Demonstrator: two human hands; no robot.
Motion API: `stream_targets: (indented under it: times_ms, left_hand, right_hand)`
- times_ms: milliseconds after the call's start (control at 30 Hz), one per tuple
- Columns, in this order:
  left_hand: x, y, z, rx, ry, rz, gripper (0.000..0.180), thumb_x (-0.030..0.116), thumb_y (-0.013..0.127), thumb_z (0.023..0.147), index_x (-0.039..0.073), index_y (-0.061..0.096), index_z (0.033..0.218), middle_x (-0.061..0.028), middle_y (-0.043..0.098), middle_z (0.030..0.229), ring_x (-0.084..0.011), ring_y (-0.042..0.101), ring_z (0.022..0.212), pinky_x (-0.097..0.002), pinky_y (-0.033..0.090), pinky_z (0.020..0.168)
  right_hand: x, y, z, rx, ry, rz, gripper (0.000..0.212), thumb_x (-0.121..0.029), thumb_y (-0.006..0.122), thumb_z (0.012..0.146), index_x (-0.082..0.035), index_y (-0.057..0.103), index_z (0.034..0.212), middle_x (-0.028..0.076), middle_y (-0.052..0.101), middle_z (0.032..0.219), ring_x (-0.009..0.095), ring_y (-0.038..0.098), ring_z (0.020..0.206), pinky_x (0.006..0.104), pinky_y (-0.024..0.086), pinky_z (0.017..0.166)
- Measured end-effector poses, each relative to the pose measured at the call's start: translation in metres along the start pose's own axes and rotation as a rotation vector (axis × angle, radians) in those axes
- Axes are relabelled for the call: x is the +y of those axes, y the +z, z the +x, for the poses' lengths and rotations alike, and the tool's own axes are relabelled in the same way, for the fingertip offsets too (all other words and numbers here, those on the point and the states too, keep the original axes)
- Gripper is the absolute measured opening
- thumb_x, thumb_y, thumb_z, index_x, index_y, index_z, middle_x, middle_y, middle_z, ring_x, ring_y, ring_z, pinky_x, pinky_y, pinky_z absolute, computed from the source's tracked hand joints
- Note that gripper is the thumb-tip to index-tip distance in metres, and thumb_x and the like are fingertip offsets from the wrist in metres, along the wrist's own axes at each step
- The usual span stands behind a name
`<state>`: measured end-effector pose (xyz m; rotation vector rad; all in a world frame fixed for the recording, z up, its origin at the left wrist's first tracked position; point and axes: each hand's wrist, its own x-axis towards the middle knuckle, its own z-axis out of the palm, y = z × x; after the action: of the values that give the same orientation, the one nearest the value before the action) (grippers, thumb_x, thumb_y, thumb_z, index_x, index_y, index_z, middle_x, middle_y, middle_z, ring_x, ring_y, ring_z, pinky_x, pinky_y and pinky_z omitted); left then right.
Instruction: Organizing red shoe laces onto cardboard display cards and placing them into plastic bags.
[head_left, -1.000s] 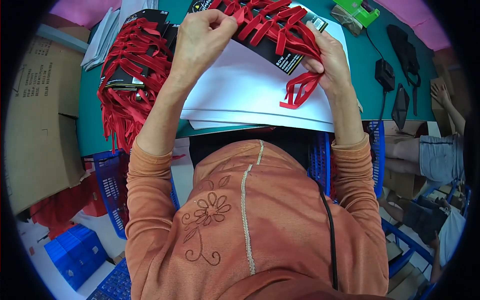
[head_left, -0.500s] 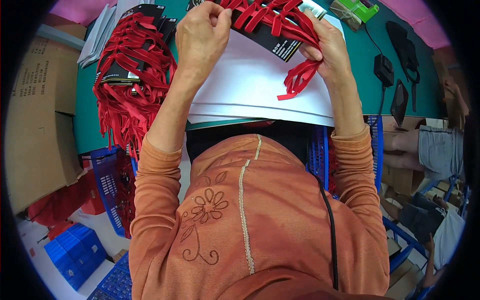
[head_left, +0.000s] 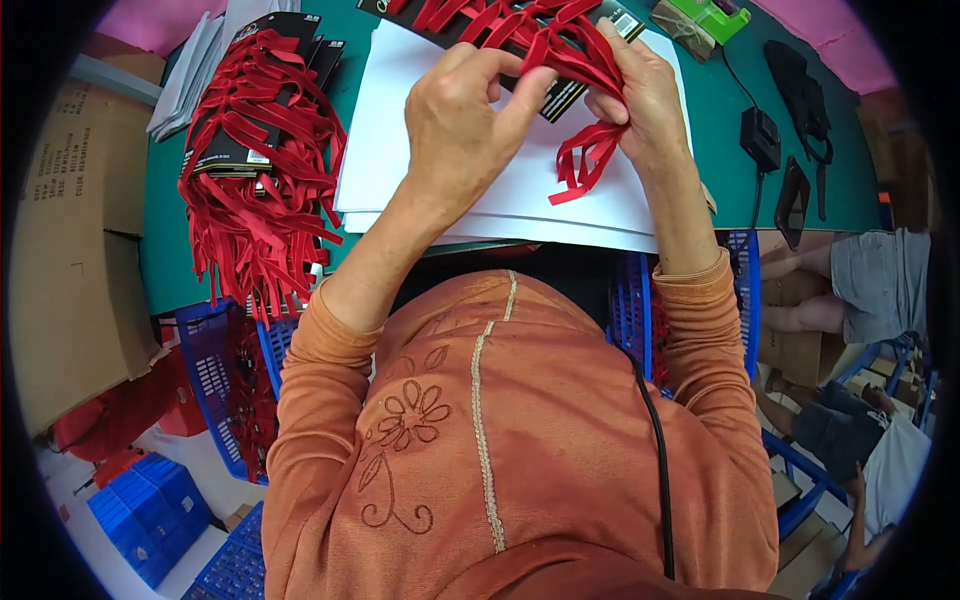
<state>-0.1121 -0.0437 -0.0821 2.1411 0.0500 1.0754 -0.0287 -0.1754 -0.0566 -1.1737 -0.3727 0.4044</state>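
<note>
A black card carrying several red velvet ribbon bows [head_left: 490, 35] is held up over a stack of white sheets [head_left: 400, 130] at the far side of the table. My right hand [head_left: 650, 100] is closed on the card's right end, with the ribbon tails gathered in its fingers; a few tails [head_left: 590, 165] hang below it. My left hand [head_left: 460, 130] reaches across the card's lower edge, thumb and forefinger pinching a bow. Its other fingers are curled and partly hidden. To the left lies a pile of similar cards with red bows [head_left: 265, 140], tails drooping over the table edge.
A green tape dispenser [head_left: 715, 18], a black adapter with cable [head_left: 762, 138] and a dark phone [head_left: 792, 205] lie on the green table [head_left: 735, 190] at right. A cardboard box [head_left: 80, 230] stands left. Blue baskets [head_left: 215, 370] sit below the edge. Other people are at right.
My left hand has moved right and nearer, from the card's left part to a bow by its middle. The card has shifted slightly up and left; my right hand keeps its hold.
</note>
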Motion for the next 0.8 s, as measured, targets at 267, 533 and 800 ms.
stream_targets:
  times_ms: [267, 533, 800]
  left_hand:
    - [0.001, -0.001, -0.009, -0.161, -0.267, -0.106, 0.013, 0.011, 0.066, 0.078, -0.002, 0.065, 0.075, 0.0024, 0.048, 0.054, -0.0063, 0.037, 0.047, -0.0195, 0.032, 0.045]
    - [-0.016, -0.036, -0.023, -0.108, -0.306, -0.018, 0.013, 0.008, 0.061, 0.074, -0.003, 0.062, 0.067, -0.0047, 0.051, 0.054, -0.0158, 0.042, 0.045, -0.0279, 0.037, 0.046]
    - [-0.073, -0.076, -0.009, -0.015, -0.286, 0.42, 0.019, 0.004, 0.051, 0.078, -0.005, 0.063, 0.091, -0.019, 0.063, 0.081, -0.0339, 0.06, 0.071, -0.0376, 0.048, 0.067]
  right_hand:
    - [0.012, -0.027, 0.019, 0.029, 0.084, -0.015, 0.025, -0.027, 0.055, 0.091, -0.003, 0.053, 0.086, 0.003, 0.058, 0.062, 0.001, 0.029, 0.032, 0.0143, 0.024, 0.03]
    - [-0.078, -0.112, 0.048, -0.092, 0.078, -0.528, 0.028, -0.033, 0.058, 0.089, -0.007, 0.053, 0.081, -0.003, 0.055, 0.059, -0.001, 0.024, 0.032, 0.0135, 0.019, 0.029]
    - [-0.02, -0.153, 0.052, -0.082, 0.536, -0.109, 0.026, -0.024, 0.051, 0.093, 0.0, 0.054, 0.102, -0.001, 0.057, 0.061, -0.003, 0.025, 0.03, 0.0115, 0.016, 0.025]
